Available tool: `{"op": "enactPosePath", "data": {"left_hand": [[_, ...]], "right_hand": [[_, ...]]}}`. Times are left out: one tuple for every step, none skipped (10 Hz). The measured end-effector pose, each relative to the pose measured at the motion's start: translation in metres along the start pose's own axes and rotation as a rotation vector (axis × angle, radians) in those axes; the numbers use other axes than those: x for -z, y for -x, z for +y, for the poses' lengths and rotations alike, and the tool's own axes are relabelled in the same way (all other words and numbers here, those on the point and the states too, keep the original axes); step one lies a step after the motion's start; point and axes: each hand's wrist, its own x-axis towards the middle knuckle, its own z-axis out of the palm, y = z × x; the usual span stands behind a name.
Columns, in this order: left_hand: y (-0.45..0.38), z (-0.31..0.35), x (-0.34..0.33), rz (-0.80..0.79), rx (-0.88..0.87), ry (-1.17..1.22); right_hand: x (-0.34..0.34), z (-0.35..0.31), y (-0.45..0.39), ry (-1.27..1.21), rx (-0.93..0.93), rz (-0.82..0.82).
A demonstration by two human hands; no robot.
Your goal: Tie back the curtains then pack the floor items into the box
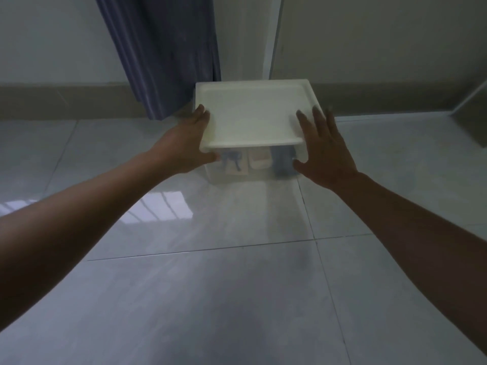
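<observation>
A clear plastic box (261,177) stands on the floor tiles by the wall, with a white lid (253,114) lying on top of it. Through its front wall I see blue and beige items (259,159) inside. My left hand (188,143) holds the lid's left edge, thumb at the front corner and fingers along the side. On the right side lies my right hand (322,148), fingers straight and spread over the lid's right edge, thumb against the box's front corner. A blue-grey curtain (163,48) hangs down behind the box on the left.
Glossy grey floor tiles (237,285) stretch from the box toward me. A beige skirting (66,101) runs along the wall. A white door frame (274,35) rises behind the box. A dark edge of something (474,114) sits at the far right.
</observation>
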Motion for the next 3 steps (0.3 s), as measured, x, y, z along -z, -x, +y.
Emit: {"op": "enactPosePath", "data": {"left_hand": [[0.028, 0.002, -0.003, 0.120, -0.029, 0.033], [0.072, 0.014, 0.003, 0.147, 0.057, 0.140], [0.115, 0.027, 0.024, -0.049, 0.104, 0.115]], "right_hand": [[0.014, -0.005, 0.019, -0.004, -0.023, 0.066], [0.039, -0.027, 0.054, -0.062, -0.073, 0.025], [0.073, -0.058, 0.088, -0.085, -0.038, -0.136]]}}
